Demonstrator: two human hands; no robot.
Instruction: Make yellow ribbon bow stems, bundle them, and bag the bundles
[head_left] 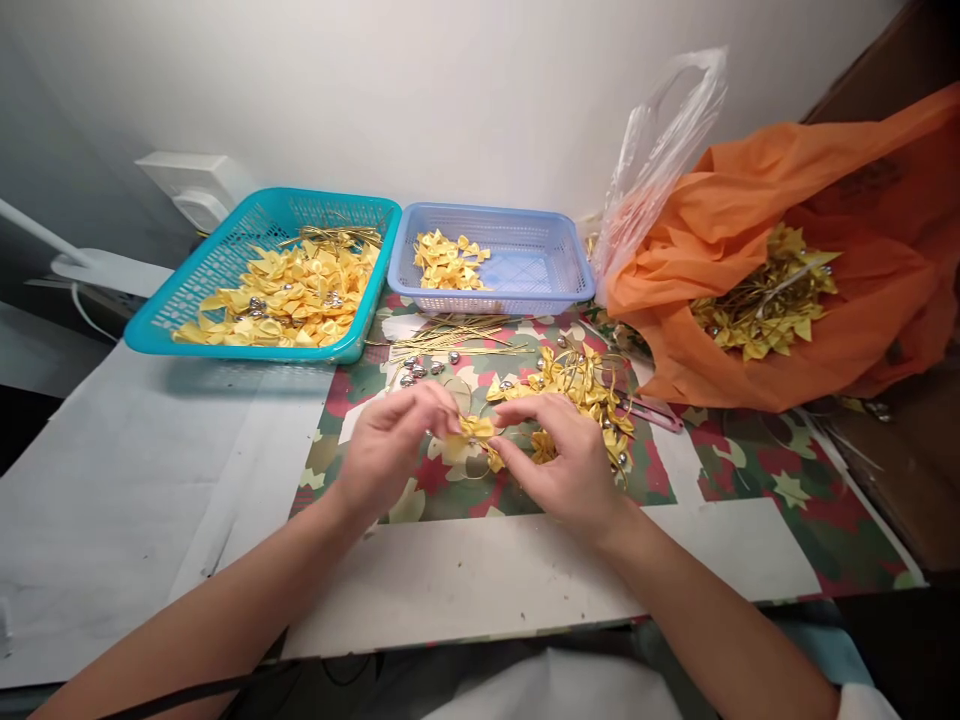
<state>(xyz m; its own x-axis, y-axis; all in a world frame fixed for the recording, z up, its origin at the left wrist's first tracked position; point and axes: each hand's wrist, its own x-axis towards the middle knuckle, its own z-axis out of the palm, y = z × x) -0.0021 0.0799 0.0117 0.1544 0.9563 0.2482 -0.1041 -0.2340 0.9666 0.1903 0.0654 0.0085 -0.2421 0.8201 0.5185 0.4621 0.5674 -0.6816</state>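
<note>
Between my hands, over the patterned mat, is a yellow ribbon bow (477,428) with thin gold cord looping around it. My left hand (396,432) pinches the bow's left side between thumb and fingers. From the other side, my right hand (564,450) has its thumb and index finger closed on the bow's right edge. Just beyond my right hand lies a pile of yellow bows with gold cords (574,375) and small silver bells. Several loose silver bells (415,372) rest beyond my left hand, beside a bundle of gold cords (457,336).
A teal basket (247,350) of yellow bows, bells and cords stands back left. Beside it sits a blue basket (495,300) with some bows. An orange bag (720,385) holding corded bows lies at right. Pink-handled scissors (660,413) lie partly under the pile.
</note>
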